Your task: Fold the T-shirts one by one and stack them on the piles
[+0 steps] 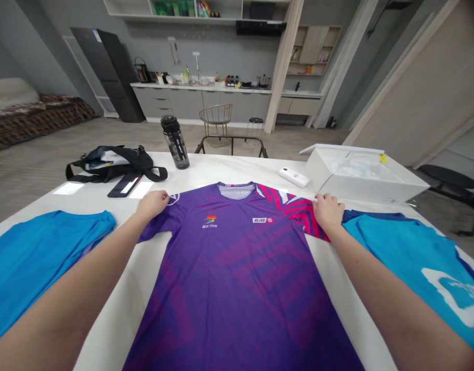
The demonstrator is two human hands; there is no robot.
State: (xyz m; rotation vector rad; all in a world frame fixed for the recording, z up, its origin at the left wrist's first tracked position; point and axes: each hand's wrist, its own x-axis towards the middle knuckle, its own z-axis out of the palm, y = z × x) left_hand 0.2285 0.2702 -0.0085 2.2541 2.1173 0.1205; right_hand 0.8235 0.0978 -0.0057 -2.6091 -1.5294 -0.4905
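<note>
A purple jersey (240,268) with a pink patterned sleeve lies spread flat, front side up, in the middle of the white table (140,288). My left hand (151,205) rests at the jersey's left shoulder, fingers curled and pinching the fabric edge. My right hand (328,210) sits on the pink right sleeve, fingers bent down onto the cloth and gripping it. Both forearms reach out along the two sides of the jersey.
A blue shirt (31,257) lies at the left, another blue shirt (422,257) with white print at the right. Behind stand a black bag (113,161), a dark bottle (175,141), a white remote-like device (294,176) and an open white box (360,172).
</note>
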